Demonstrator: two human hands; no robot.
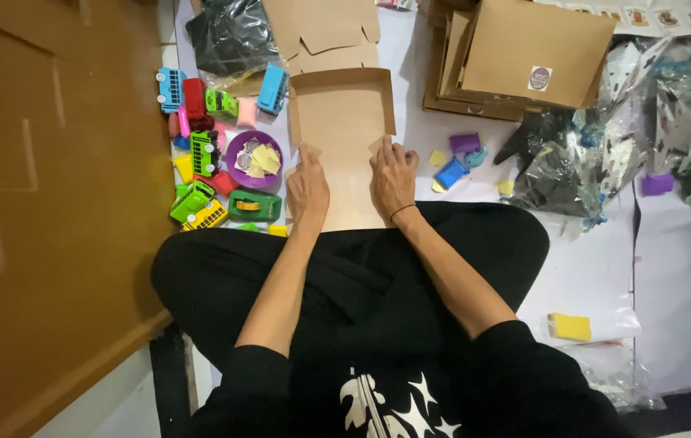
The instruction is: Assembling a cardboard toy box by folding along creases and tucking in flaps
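A flat brown cardboard box blank (342, 113) lies on the white surface in front of my crossed legs, its far end folded up into low walls. My left hand (307, 188) presses on its left side flap, fingers pointing away. My right hand (392, 177) presses on the right side flap, with a dark band around the wrist. Both hands rest flat on the cardboard, one at each edge.
Small colourful toy buses (199, 150) and a purple bowl (233, 150) of stickers sit to the left, with a green tape dispenser (254, 205). Stacked cardboard boxes (524, 57) stand at the back right. Crinkled plastic bags (589, 154) lie right. A brown wooden wall (53, 203) runs along the left.
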